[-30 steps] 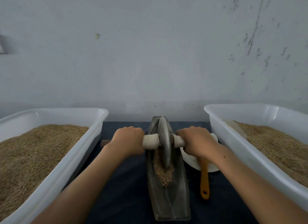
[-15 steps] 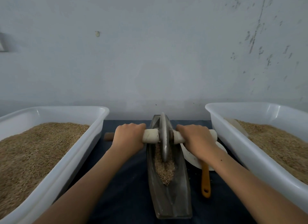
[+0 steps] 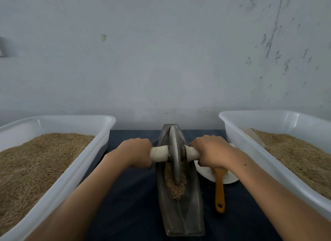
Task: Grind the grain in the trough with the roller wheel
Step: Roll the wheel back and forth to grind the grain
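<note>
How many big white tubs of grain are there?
2. One white tub stands at the left edge of the dark table, the other white tub at the right edge, with the metal trough between them. Both run past the picture's edges, so more could sit outside it.

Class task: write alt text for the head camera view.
Two hands, left and right, grip the handles of a roller wheel standing in a trough of grain. White tubs of grain flank it on a dark cloth.
</note>
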Tool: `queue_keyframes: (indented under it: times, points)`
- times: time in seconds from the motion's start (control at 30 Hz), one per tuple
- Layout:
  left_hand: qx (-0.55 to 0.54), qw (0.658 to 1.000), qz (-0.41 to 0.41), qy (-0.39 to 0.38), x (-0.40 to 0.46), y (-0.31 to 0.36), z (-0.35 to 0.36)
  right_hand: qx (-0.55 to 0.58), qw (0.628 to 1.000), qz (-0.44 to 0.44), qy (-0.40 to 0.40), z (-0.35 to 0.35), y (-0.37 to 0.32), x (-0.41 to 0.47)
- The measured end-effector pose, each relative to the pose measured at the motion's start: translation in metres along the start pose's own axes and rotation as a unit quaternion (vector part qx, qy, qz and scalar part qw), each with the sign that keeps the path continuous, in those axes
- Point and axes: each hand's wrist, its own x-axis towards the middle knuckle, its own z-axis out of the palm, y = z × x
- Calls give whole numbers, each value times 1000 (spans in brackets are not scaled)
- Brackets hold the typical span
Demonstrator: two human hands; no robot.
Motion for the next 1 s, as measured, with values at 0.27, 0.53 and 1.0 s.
queue_keyframes:
  times: [0.27,0.53,1.0]
  points:
    - [74,974,-3,213,6,2,12,19,975,27,220,30,1,8]
    - [69,984,-6,162,6,0,11,9,989,22,146,19,1,6]
    - [59,985,-15,160,4,1,10,17,993,39,111,14,-2,5]
